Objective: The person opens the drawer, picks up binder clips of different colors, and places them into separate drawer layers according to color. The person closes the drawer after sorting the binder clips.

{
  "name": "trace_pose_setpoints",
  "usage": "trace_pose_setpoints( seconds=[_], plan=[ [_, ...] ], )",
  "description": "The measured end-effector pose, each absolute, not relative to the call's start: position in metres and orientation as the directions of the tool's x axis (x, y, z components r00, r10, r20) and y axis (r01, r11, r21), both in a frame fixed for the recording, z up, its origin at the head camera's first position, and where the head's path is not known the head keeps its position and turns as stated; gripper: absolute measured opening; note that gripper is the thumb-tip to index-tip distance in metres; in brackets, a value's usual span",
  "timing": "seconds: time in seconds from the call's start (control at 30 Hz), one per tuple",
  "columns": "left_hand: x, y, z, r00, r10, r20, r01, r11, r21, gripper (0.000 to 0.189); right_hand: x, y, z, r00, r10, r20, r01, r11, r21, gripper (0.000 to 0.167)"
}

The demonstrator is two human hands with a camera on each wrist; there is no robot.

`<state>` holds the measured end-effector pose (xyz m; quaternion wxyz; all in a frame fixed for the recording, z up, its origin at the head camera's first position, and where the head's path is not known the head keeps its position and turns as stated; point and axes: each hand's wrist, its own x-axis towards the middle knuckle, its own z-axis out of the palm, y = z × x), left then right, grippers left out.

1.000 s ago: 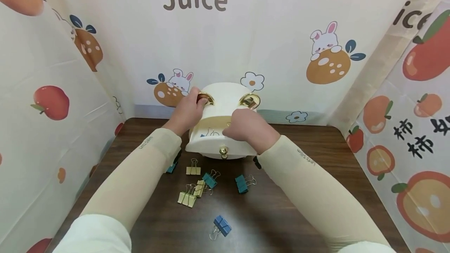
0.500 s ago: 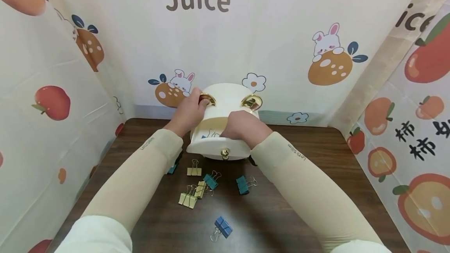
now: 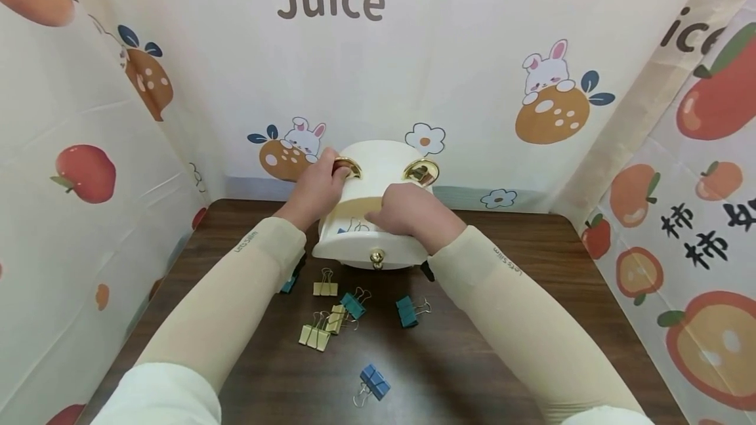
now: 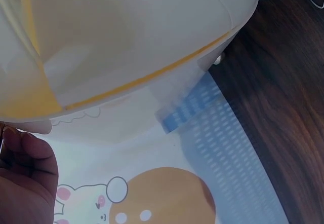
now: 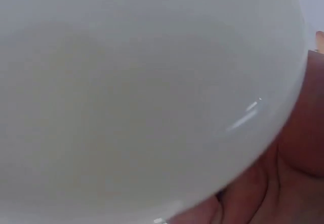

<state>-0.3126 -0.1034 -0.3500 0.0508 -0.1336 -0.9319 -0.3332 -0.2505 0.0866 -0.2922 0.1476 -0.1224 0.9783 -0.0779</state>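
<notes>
A white rounded box [image 3: 378, 156] with gold ring handles stands at the back of the table, its front open above a gold knob [image 3: 377, 257]. My left hand [image 3: 319, 187] grips the left gold ring handle [image 3: 348, 164], fingers curled round it. My right hand [image 3: 416, 214] reaches into the opening over the front lip [image 3: 339, 246]. Its fingertips are hidden inside, so I cannot tell what they hold. Beside its thumb, wire handles and a bit of blue from binder clips [image 3: 356, 225] show inside. In the right wrist view white wall covers most of the picture, with curled fingers below.
In front of the box lie several binder clips: yellow ones [image 3: 314, 337], teal ones [image 3: 407, 311] and a blue one [image 3: 375, 381] nearest me. Another teal clip [image 3: 287, 284] is partly hidden by my left wrist. A printed curtain [image 3: 472, 84] stands right behind the box.
My right hand dips further into the opening, then comes slightly back up, its thumb now more to the left. The left hand keeps its hold on the ring handle.
</notes>
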Motion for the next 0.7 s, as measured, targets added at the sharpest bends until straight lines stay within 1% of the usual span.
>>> trace_pose_setpoints(
  seconds=[0.13, 0.3, 0.53, 0.7],
  plan=[
    [-0.313, -0.104, -0.349, -0.960, 0.212, 0.183, 0.280, 0.744, 0.607, 0.026, -0.244, 0.085, -0.287, -0.944, -0.257, -0.205, -0.220, 0.957, -0.187, 0.042],
    [-0.313, -0.104, -0.349, -0.960, 0.214, 0.178, 0.278, 0.745, 0.607, 0.025, -0.225, 0.089, -0.276, -0.962, -0.251, -0.108, -0.228, 0.956, -0.186, 0.039],
    [-0.313, -0.103, -0.350, -0.958, 0.213, 0.194, 0.287, 0.743, 0.605, 0.025, -0.192, 0.104, -0.260, -0.959, -0.285, 0.000, -0.270, 0.910, -0.314, 0.040],
    [-0.313, -0.103, -0.351, -0.956, 0.210, 0.204, 0.292, 0.742, 0.603, 0.025, -0.171, 0.119, -0.255, -0.947, -0.316, 0.052, -0.308, 0.857, -0.414, 0.035]
  ],
)
